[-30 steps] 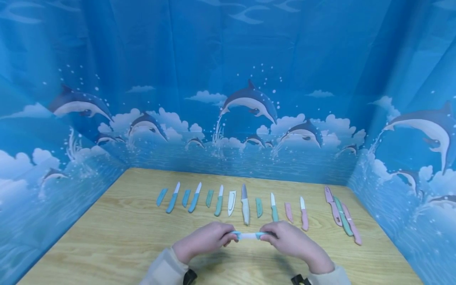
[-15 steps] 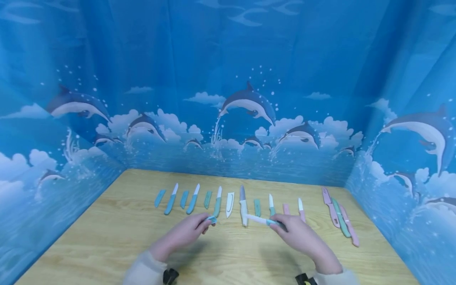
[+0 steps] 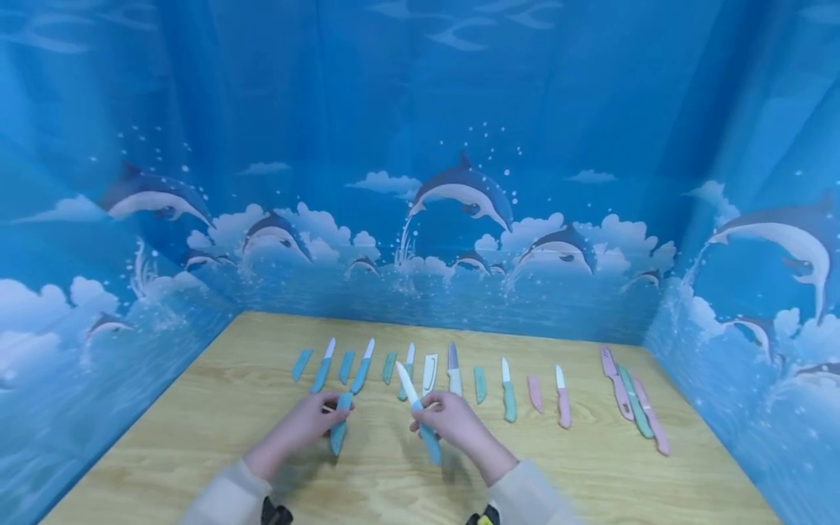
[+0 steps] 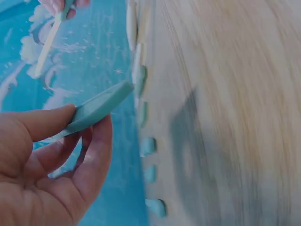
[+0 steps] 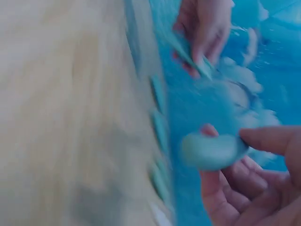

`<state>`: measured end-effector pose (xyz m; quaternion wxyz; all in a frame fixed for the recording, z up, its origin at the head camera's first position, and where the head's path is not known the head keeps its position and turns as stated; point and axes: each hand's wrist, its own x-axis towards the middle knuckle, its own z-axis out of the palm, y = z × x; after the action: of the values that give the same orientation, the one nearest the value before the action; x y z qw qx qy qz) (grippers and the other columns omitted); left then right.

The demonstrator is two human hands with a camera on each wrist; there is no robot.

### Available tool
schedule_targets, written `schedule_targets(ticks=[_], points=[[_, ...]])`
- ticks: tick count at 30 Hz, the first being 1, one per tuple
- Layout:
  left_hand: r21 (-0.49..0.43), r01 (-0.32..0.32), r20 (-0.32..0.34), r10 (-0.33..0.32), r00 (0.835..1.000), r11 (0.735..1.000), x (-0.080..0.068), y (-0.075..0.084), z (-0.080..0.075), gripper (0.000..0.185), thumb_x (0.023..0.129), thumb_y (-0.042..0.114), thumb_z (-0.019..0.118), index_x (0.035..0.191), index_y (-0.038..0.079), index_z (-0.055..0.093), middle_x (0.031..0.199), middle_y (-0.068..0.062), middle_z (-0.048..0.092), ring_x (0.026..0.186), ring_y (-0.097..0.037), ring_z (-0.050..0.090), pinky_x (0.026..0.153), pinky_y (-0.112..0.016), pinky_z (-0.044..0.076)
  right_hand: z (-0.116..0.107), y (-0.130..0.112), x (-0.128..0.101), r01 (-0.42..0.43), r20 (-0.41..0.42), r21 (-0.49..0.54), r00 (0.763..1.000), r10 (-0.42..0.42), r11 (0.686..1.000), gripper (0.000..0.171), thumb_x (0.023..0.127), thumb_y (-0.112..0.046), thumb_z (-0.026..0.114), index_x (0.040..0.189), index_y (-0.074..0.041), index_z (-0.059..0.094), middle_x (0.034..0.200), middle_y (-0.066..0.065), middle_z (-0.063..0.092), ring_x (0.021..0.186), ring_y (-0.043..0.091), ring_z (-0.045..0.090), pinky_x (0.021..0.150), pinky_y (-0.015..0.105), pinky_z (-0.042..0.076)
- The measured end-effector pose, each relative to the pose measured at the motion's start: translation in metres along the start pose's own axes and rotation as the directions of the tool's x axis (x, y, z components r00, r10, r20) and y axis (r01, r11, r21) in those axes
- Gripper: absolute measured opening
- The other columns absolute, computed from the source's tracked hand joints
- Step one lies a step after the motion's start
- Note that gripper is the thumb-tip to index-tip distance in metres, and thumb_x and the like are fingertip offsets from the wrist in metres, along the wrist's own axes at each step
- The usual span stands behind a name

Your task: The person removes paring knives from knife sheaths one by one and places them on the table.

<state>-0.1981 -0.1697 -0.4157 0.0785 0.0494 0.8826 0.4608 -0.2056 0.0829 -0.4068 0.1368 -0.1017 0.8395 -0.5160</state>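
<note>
In the head view my left hand pinches a blue knife sheath between thumb and fingers, above the near part of the table. The sheath shows clearly in the left wrist view, its narrow end pointing away from the palm. My right hand grips a small paring knife by its blue handle. Its white blade is bare and points up and away, leaning left. The knife handle is blurred in the right wrist view. Knife and sheath are apart, with a gap between the hands.
Along the wooden table runs a row of bare knives and sheaths, including a white knife, a green knife and a pink knife. Sheathed knives lie close together at right. A dolphin-print curtain surrounds the back and sides.
The hands were together on the sheathed knife, then pulled apart, drawing the blade out. Since then the right hand has moved left and turned the blade upward; the left hand has shifted left.
</note>
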Motion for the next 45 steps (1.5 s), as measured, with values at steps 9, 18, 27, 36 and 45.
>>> schedule_targets(ticks=[9, 18, 27, 36, 45], points=[[0.005, 0.165, -0.016, -0.164, 0.986, 0.986, 0.015, -0.016, -0.013, 0.018, 0.090, 0.005, 0.065, 0.076, 0.001, 0.054, 0.072, -0.004, 0.056, 0.062, -0.012, 0.056, 0.060, -0.028, 0.052, 0.066, -0.001, 0.039, -0.146, -0.009, 0.169, 0.989, 0.149, 0.975, 0.012, 0.086, -0.012, 0.072, 0.084, -0.001, 0.071, 0.065, 0.002, 0.066, 0.052, 0.007, 0.058, 0.055, 0.025, 0.055], [0.118, 0.187, 0.031, -0.192, 0.981, 0.975, 0.030, -0.014, -0.011, 0.009, 0.082, -0.002, 0.069, 0.080, -0.006, 0.062, 0.067, -0.005, 0.061, 0.055, -0.008, 0.057, 0.058, -0.022, 0.053, 0.087, -0.003, 0.057, -0.216, -0.035, 0.175, 0.974, 0.226, 0.961, 0.017, 0.080, -0.009, 0.077, 0.069, -0.001, 0.069, 0.058, 0.010, 0.068, 0.041, 0.006, 0.057, 0.050, 0.022, 0.054], [0.187, 0.179, 0.036, -0.189, 0.981, 0.966, 0.036, -0.021, -0.011, 0.026, 0.078, -0.004, 0.073, 0.061, 0.004, 0.056, 0.054, 0.001, 0.054, 0.048, -0.006, 0.053, 0.052, -0.020, 0.051, 0.091, -0.007, 0.061, -0.237, -0.028, 0.063, 0.971, 0.239, 0.969, 0.022, 0.077, -0.009, 0.081, 0.063, 0.000, 0.066, 0.055, 0.010, 0.066, 0.039, 0.008, 0.057, 0.047, 0.022, 0.053], [0.350, 0.177, 0.013, -0.193, 0.981, 0.920, 0.044, -0.018, -0.009, 0.022, 0.076, 0.002, 0.077, 0.060, 0.001, 0.062, 0.052, -0.003, 0.059, 0.046, -0.008, 0.056, 0.050, -0.021, 0.052, 0.092, -0.002, 0.061, -0.105, -0.044, -0.101, 0.994, 0.101, 0.989, 0.030, 0.079, -0.014, 0.079, 0.057, -0.002, 0.064, 0.044, 0.004, 0.059, 0.034, 0.007, 0.049, 0.039, 0.023, 0.047], [0.371, 0.218, 0.030, -0.246, 0.969, 0.903, 0.043, -0.009, -0.006, 0.021, 0.079, 0.002, 0.074, 0.063, 0.001, 0.061, 0.057, -0.005, 0.060, 0.050, -0.010, 0.059, 0.053, -0.021, 0.053, 0.092, 0.000, 0.060, -0.105, -0.035, -0.091, 0.994, 0.102, 0.990, 0.029, 0.081, -0.014, 0.078, 0.059, -0.002, 0.063, 0.046, 0.006, 0.060, 0.036, 0.010, 0.052, 0.040, 0.025, 0.048]])
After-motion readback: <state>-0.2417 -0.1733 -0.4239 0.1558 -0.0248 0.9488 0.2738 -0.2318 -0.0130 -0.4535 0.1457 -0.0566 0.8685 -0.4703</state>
